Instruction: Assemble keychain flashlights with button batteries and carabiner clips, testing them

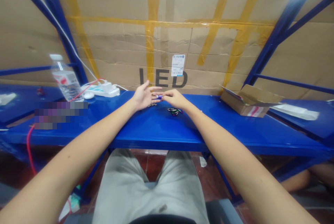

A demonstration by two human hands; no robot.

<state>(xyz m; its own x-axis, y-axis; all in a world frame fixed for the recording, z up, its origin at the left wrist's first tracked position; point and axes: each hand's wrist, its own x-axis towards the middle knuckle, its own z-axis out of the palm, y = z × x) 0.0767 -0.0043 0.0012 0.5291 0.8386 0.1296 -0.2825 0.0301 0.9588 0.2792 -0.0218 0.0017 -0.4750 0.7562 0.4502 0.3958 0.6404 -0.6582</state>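
My left hand [142, 97] is palm up over the blue table [156, 130], its fingers stretched out and apart. Facing it, my right hand [175, 98] pinches a small purple piece with a silvery end [159, 97], held right at the fingers of my left hand. The piece is too small for me to tell its kind. Several tiny tan bits [152, 105] lie just below my left hand. A little bundle of dark loops with green, purple and white parts [174, 112] rests on the tabletop under my right hand.
An open cardboard box [250, 104] stands at the right. To the left are a water bottle [64, 78], a white power strip [104, 90] with a plug and a red cable [30, 147]. A large cardboard sheet [125, 50] walls off the back between blue metal posts.
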